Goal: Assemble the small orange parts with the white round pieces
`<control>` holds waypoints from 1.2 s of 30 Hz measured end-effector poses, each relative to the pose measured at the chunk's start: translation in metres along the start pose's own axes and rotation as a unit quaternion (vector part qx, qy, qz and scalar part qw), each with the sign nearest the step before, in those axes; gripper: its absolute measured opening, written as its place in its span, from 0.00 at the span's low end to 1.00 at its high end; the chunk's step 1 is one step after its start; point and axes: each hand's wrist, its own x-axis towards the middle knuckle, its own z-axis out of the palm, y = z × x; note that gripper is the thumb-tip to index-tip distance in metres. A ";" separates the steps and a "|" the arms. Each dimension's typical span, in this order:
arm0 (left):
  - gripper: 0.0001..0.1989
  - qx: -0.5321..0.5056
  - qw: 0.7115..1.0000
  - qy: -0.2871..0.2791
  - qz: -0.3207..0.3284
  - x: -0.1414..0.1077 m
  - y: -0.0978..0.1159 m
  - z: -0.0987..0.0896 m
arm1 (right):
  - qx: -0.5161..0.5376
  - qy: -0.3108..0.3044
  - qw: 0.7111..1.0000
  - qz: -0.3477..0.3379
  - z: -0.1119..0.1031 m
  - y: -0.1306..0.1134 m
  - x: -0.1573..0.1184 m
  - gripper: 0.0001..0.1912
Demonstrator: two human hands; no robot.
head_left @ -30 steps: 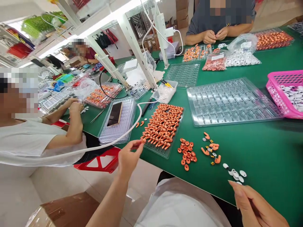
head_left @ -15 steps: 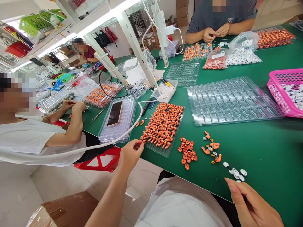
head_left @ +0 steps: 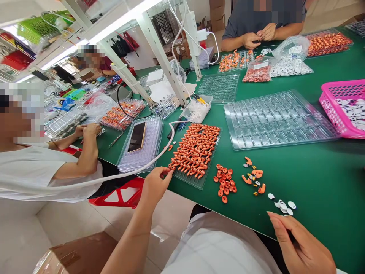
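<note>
My left hand (head_left: 156, 186) is at the near left corner of a clear tray packed with orange earbud shells (head_left: 196, 148). Its thumb and index finger are pinched on one orange earbud shell (head_left: 171, 168) at the tray's edge. My right hand (head_left: 303, 239) hovers at the table's front edge, thumb and index finger pressed together; what they hold, if anything, is hidden. Just beyond its fingertips lie several white oval caps (head_left: 283, 207). Between the hands are a cluster of orange round covers (head_left: 225, 182) and a few orange shells with small wired parts (head_left: 253, 177).
A large clear blister tray (head_left: 279, 120) lies ahead, beside a pink basket (head_left: 327, 110) of white pieces. Left are stacked trays with a phone (head_left: 137, 136) on top. A white cable (head_left: 122, 176) crosses there. Co-workers (head_left: 265, 23) sit opposite and at left.
The view has shifted slightly. My left hand stays pinched at the tray corner, and my right hand remains near the white caps.
</note>
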 end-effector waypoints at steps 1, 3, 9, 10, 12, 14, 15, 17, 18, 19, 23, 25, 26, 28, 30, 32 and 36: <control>0.13 0.001 1.000 -0.002 0.001 0.000 0.000 0.000 | 0.001 0.002 1.000 -0.004 0.000 0.000 0.000 0.10; 0.14 0.002 1.000 -0.005 0.003 0.000 0.000 -0.001 | 0.005 0.006 1.000 -0.006 0.000 0.000 0.000 0.10; 0.16 0.013 1.000 -0.004 0.002 0.002 0.004 -0.006 | 0.018 0.005 1.000 0.000 -0.001 0.001 -0.002 0.09; 0.16 0.016 1.000 -0.001 0.001 0.003 0.004 -0.007 | 0.019 0.006 1.000 0.001 -0.001 0.001 -0.002 0.09; 0.16 0.019 1.000 0.003 -0.001 0.002 0.005 -0.011 | 0.021 0.010 1.000 0.001 0.001 0.001 -0.002 0.09; 0.16 0.012 1.000 0.015 0.005 -0.001 0.009 -0.013 | 0.025 0.021 0.999 -0.006 0.002 -0.002 -0.002 0.09; 0.16 0.004 0.999 0.029 0.015 -0.005 0.012 -0.013 | 0.038 0.017 0.999 -0.030 0.003 -0.004 -0.002 0.08; 0.14 -0.025 0.995 0.075 0.055 -0.014 0.024 -0.008 | 0.060 0.032 0.996 -0.065 0.004 -0.009 -0.003 0.09; 0.12 -0.039 0.992 0.085 0.088 -0.020 0.032 -0.004 | 0.075 0.030 0.994 -0.079 0.005 -0.011 -0.003 0.10; 0.10 -0.058 0.986 0.103 0.116 -0.026 0.041 0.002 | 0.093 0.049 0.990 -0.095 0.007 -0.012 -0.003 0.11; 0.04 -0.204 0.930 0.000 0.306 -0.050 0.085 0.027 | 0.146 0.094 0.981 -0.085 0.006 -0.007 -0.004 0.15; 0.07 -0.248 0.895 -0.062 0.365 -0.058 0.107 0.036 | 0.147 0.099 0.982 -0.065 -0.001 -0.003 -0.006 0.16; 0.08 -0.263 0.883 -0.085 0.379 -0.061 0.116 0.039 | 0.137 0.106 0.984 -0.049 -0.005 0.000 -0.006 0.15; 0.08 -0.276 0.868 -0.115 0.396 -0.063 0.129 0.044 | 0.105 0.122 0.987 -0.009 -0.015 0.004 -0.006 0.14; 0.09 -0.280 0.858 -0.130 0.410 -0.064 0.136 0.048 | 0.080 0.132 0.988 0.015 -0.022 0.007 -0.004 0.12; 0.09 -0.282 0.851 -0.141 0.420 -0.065 0.139 0.051 | 0.063 0.125 0.990 0.019 -0.026 0.010 -0.001 0.10; 0.09 -0.289 0.841 -0.159 0.428 -0.068 0.141 0.056 | 0.023 0.106 0.994 -0.003 -0.030 0.011 0.009 0.08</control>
